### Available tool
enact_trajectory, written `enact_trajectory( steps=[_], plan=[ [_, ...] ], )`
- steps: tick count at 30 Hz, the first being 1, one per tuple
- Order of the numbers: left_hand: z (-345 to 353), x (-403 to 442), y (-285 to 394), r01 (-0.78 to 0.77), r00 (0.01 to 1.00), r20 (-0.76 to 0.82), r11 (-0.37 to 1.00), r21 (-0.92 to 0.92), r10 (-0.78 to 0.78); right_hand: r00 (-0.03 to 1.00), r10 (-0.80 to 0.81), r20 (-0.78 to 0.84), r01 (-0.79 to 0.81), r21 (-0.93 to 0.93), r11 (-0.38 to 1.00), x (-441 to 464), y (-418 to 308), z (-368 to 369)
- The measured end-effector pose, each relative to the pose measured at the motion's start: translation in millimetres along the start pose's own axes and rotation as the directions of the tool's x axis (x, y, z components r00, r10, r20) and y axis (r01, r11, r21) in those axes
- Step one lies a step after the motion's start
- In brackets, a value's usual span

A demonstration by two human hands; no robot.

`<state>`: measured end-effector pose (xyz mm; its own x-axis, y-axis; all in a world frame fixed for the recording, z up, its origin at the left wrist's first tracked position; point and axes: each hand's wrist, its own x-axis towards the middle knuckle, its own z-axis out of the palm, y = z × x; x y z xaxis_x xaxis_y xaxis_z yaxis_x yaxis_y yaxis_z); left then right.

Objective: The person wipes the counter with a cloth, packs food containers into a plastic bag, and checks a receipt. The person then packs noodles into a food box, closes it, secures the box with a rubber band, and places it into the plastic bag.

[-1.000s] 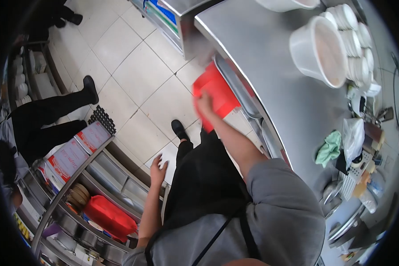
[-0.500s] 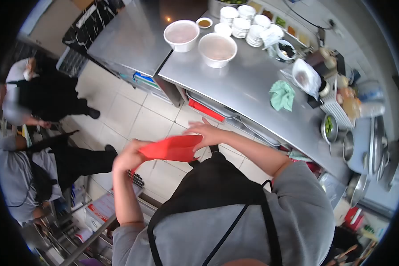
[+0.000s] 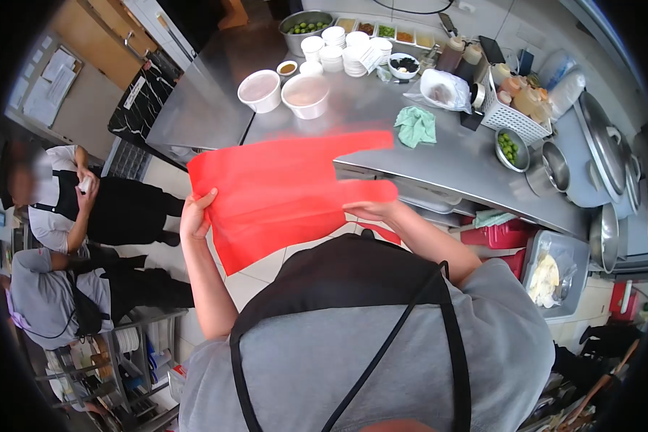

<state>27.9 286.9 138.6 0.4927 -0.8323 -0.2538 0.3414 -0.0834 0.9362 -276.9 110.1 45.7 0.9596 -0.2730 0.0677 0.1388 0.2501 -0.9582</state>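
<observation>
Red bag [image 3: 273, 180] spread out between hands, before black apron [image 3: 353, 277]. Left hand [image 3: 196, 217] pinches end away from handles [image 3: 371, 190]. Right hand [image 3: 373, 209] by lower handle; cannot tell if gripping. Bag looks thin: best pull gently.

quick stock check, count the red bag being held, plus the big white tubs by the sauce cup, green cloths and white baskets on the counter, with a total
Red bag: 1
White tubs: 2
Green cloth: 1
White basket: 1
Total: 5
</observation>
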Motion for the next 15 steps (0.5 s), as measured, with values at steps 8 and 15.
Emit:
enact_trajectory(
  steps=[8,15],
  plan=[
    [42,44,-19,-0.048,0.996,-0.050,0.886,0.460,0.080,0.905,0.158,-0.395,-0.024,0.323,0.946,-16,-78,30],
    [165,-8,-62,-0.347,0.880,0.462,0.815,0.463,0.112,0.822,-0.122,-0.556,0.019,-0.188,0.982,-5,-25,39]
  ],
)
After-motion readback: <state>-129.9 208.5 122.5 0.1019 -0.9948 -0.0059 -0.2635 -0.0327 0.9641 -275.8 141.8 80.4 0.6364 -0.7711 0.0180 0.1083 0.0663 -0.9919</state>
